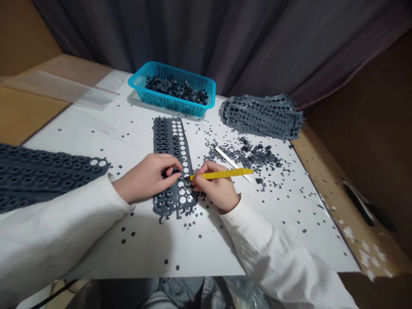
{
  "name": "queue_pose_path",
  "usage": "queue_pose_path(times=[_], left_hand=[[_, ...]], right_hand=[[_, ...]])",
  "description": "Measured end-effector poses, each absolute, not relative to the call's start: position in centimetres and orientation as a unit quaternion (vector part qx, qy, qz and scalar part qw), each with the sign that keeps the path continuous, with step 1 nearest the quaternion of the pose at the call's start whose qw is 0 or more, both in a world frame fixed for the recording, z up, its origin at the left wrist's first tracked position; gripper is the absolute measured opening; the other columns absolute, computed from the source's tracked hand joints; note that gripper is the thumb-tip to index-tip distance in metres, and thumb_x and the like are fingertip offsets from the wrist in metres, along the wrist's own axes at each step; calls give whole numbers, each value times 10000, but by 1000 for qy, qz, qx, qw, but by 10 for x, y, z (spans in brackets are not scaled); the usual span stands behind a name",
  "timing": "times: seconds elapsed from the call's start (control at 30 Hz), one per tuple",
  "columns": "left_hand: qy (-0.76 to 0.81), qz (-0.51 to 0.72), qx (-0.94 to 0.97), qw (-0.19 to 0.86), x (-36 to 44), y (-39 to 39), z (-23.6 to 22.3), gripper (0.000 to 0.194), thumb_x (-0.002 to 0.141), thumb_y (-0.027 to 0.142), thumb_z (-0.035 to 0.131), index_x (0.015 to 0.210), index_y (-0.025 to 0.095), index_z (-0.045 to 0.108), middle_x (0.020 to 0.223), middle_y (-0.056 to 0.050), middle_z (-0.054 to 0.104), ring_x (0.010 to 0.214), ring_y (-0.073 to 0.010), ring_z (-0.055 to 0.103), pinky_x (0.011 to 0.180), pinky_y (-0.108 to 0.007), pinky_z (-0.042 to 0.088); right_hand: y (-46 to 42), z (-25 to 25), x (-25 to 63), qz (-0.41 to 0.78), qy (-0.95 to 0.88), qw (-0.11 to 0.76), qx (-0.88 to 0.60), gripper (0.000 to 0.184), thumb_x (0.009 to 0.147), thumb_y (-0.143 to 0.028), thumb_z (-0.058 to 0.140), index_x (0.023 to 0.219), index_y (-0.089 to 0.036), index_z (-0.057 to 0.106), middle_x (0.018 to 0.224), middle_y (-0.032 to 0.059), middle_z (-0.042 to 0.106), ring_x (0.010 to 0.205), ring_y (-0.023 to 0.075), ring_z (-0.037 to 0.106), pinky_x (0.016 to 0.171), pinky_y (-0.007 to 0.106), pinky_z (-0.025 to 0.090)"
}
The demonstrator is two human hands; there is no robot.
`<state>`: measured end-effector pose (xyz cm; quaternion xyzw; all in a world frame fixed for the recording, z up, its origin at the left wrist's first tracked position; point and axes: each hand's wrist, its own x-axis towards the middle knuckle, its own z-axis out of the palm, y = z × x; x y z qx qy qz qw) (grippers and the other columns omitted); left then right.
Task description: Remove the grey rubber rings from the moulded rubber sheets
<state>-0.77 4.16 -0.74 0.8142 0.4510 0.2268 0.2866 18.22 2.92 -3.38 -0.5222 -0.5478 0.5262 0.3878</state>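
A dark grey moulded rubber sheet (168,148) lies lengthwise on the white table, with rows of round ring-shaped parts and a band of white open holes along its right side. My left hand (151,176) rests over its lower middle, thumb and forefinger curled close together. What sits between those fingertips is too small to make out. In my right hand (215,184) is a slim yellow pen-like tool (225,173), gripped like a pencil. Its dark tip meets the sheet beside the holes, just right of my left thumb.
A blue perforated basket (172,103) of small black parts stands at the back. Stacked grey sheets (262,116) lie back right, larger sheets (48,176) at left. Small dark discs (264,156) and a white stick (231,162) lie right of my work. Clear plastic (77,88) covers the far-left corner.
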Motion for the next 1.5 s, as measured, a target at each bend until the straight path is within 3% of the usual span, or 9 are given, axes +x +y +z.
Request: queue_pose_path(times=[0.17,0.43,0.73,0.83,0.93,1.07,1.23,1.5], left_hand=[[398,187,866,237,-8,42,-11,161,795,209,513,904,155,620,835,-35,610,786,-156,571,700,-252,423],[380,126,898,184,-6,41,-13,211,845,218,458,988,162,603,905,-67,587,855,-199,559,761,-308,444],[325,9,944,48,1,35,-10,224,844,42,372,820,124,579,844,-98,566,793,-220,514,699,-332,436],[351,50,930,98,0,37,-14,221,870,86,357,820,133,568,844,-90,571,789,-210,529,700,-323,436],[421,176,872,181,-4,44,-9,202,899,211,374,859,164,566,860,-59,593,812,-182,552,733,-285,433],[527,308,765,206,-15,53,7,192,855,316,466,874,177,597,868,-40,629,773,-175,553,705,-271,415],[524,259,740,332,-19,55,2,230,820,364,507,916,186,614,825,-21,645,650,-144,530,584,-237,389],[446,211,838,232,-10,53,-10,191,816,263,481,939,177,600,916,-53,638,826,-190,574,749,-290,426]], right_hand=[[29,-36,181,543,-533,395,-515,114,656,-182,568,641,-187,455,596,-29,566,510,139,607,449,233,475],[35,-24,179,448,-630,316,-550,133,656,-180,550,604,-193,429,541,-29,540,486,115,536,469,227,420],[36,-24,179,447,-640,317,-538,109,657,-178,537,612,-197,440,540,-28,533,497,110,503,485,230,408],[36,-24,179,433,-647,317,-542,104,651,-174,536,610,-195,443,555,-21,539,520,115,513,494,232,411],[35,-24,179,433,-645,310,-548,117,650,-178,540,601,-193,436,552,-20,538,510,113,514,485,228,404],[34,-27,179,457,-625,319,-546,135,661,-199,556,600,-192,436,538,-26,544,473,105,516,465,222,404],[35,-31,180,501,-570,386,-524,88,670,-202,564,650,-187,480,577,-19,585,492,118,571,467,224,444],[40,-30,174,501,-560,397,-527,93,655,-172,540,631,-195,453,571,-28,587,470,116,566,442,219,444]])
